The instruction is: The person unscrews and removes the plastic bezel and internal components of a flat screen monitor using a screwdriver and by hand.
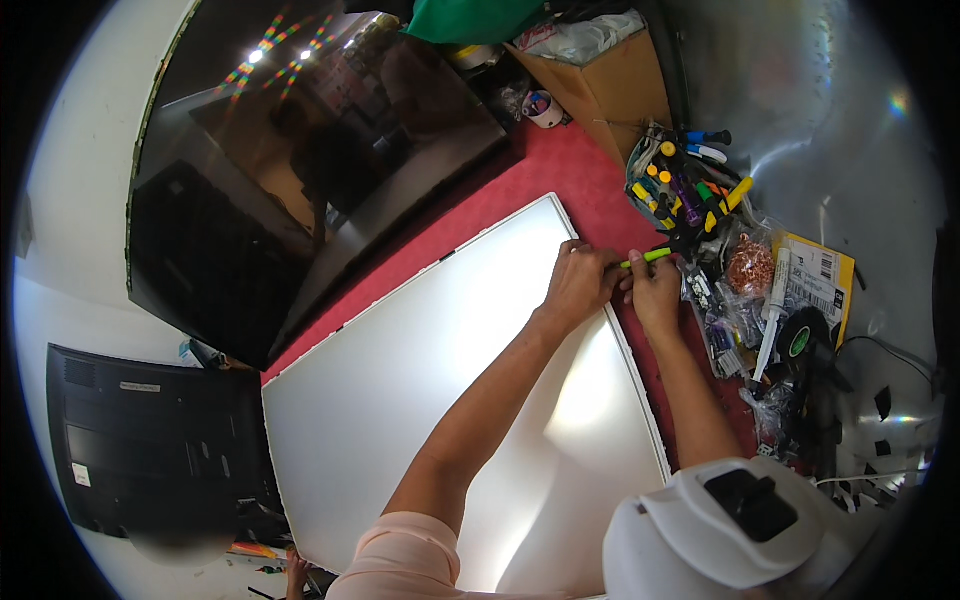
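- white panel, broad and bright-faced, lies flat on the red table, turned at a slant; its far corner points toward the table's far edge.
- left hand rests over the panel's right edge, a little short of that far corner; fingers bent inward. cannot tell whether they pinch the edge or the tool's tip.
- right hand is just off the same edge, over the table; thumb and fingers closed on a slim yellow-green tool, its near end beside the left fingertips.
- handling, my judgement: panel looks light for its spread, with a smooth, perhaps slippery face. wavy shading hints at a thin sheet that could flex or crease. best taken by opposite edges, near the corners, palms off the face.
- tool looks light and stiff; the coloured handle is the place to hold it.
- right side of the table: tool handles bunched upright, copper-coloured coil, white syringe.
- beyond the panel's left edge: large dark screen, tilted, glossy, fragile-looking.
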`<state>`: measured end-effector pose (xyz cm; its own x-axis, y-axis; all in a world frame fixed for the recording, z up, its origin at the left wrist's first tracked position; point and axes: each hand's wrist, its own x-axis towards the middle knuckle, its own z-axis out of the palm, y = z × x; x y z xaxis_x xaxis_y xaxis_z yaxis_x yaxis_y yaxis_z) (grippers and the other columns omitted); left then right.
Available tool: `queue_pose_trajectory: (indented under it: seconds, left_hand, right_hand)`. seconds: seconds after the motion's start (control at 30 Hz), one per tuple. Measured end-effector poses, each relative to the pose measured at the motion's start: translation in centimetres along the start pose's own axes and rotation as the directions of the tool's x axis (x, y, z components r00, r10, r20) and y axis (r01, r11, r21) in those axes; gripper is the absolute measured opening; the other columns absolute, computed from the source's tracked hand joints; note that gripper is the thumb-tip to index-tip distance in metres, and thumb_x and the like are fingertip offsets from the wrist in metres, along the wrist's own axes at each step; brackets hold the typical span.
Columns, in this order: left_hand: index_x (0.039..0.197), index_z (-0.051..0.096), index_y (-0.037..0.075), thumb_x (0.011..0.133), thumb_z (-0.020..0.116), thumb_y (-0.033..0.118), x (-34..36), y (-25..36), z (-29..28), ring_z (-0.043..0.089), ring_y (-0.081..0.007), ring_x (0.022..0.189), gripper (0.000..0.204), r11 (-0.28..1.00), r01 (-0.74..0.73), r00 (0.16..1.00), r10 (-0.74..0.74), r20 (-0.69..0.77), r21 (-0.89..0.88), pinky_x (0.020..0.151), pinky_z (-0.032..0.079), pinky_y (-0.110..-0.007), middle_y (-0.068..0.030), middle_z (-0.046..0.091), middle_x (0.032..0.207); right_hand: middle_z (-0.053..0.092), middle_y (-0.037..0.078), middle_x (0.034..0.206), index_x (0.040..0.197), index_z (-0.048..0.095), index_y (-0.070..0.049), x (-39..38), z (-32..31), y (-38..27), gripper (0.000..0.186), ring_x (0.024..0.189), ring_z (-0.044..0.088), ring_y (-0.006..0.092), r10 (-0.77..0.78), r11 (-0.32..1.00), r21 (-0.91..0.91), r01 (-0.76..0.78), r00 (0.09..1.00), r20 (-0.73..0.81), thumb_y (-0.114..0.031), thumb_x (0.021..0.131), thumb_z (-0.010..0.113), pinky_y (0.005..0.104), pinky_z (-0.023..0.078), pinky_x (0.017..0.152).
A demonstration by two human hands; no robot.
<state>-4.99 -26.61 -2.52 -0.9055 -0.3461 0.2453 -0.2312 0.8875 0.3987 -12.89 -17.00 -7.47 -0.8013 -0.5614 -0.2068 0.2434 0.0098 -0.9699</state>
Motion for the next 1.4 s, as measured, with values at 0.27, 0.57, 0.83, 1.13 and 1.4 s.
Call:
queue_pose_trajectory:
  seconds: [0.27, 0.57, 0.83, 1.13, 1.4]
  left_hand:
    - [0.100, 0.062, 0.001, 0.081, 0.065, 0.016, 1.1, -4.4, -1.5, 0.059, -0.0342, 0.088, 0.025, 0.927, 0.306, 0.879, -0.362, -0.311, -0.214, 0.076, 0.046, -0.040, -0.0188, 0.062, 0.097]
    - [0.108, 0.064, 0.005, 0.076, 0.048, 0.005, 3.0, -10.8, -2.9, 0.055, -0.0343, 0.094, 0.036, 0.968, 0.128, 0.990, -0.111, -0.086, 0.217, 0.085, 0.045, -0.043, -0.0172, 0.060, 0.101]
    - [0.100, 0.066, 0.003, 0.075, 0.050, 0.002, 3.3, -10.5, -3.0, 0.057, -0.0348, 0.088, 0.029, 0.974, 0.042, 0.992, -0.014, -0.126, 0.224, 0.079, 0.047, -0.042, -0.0183, 0.060, 0.092]
    - [0.093, 0.064, 0.002, 0.077, 0.050, 0.004, 3.8, -10.6, -3.0, 0.057, -0.0350, 0.088, 0.022, 0.980, 0.110, 0.988, -0.090, -0.121, 0.165, 0.078, 0.046, -0.043, -0.0181, 0.060, 0.088]
    - [0.089, 0.063, 0.002, 0.079, 0.050, 0.007, 5.2, -10.6, -4.0, 0.061, -0.0359, 0.082, 0.017, 0.974, 0.050, 0.998, -0.037, -0.060, 0.223, 0.073, 0.048, -0.042, -0.0183, 0.063, 0.081]
  right_hand:
    - [0.054, 0.008, 0.052, 0.079, 0.049, 0.003, 0.0, 0.1, 0.7, 0.024, 0.041, 0.050, 0.0131, -0.051, 0.998, 0.038, 0.053, 0.998, -0.038, -0.017, 0.090, 0.058, 0.0279, 0.039, 0.039]
    - [0.054, 0.009, 0.051, 0.073, 0.050, 0.003, 0.0, 0.1, 0.4, 0.026, 0.042, 0.051, 0.0163, -0.057, 0.998, -0.017, 0.057, 0.997, -0.051, -0.016, 0.089, 0.059, 0.0307, 0.040, 0.043]
    - [0.054, 0.005, 0.056, 0.089, 0.041, 0.000, 0.1, 0.0, 0.7, 0.022, 0.042, 0.050, 0.0107, -0.030, 0.999, 0.028, 0.030, 1.000, -0.001, -0.013, 0.089, 0.058, 0.0234, 0.039, 0.036]
    - [0.054, 0.005, 0.055, 0.089, 0.041, 0.000, 0.3, 0.3, 1.2, 0.021, 0.042, 0.051, 0.0109, -0.039, 0.999, 0.009, 0.039, 0.999, 0.006, -0.013, 0.089, 0.058, 0.0236, 0.039, 0.036]
    - [0.054, 0.005, 0.055, 0.085, 0.043, 0.000, 0.5, 0.4, 1.5, 0.021, 0.042, 0.052, 0.0111, -0.083, 0.996, 0.012, 0.083, 0.996, -0.014, -0.013, 0.089, 0.058, 0.0240, 0.039, 0.036]
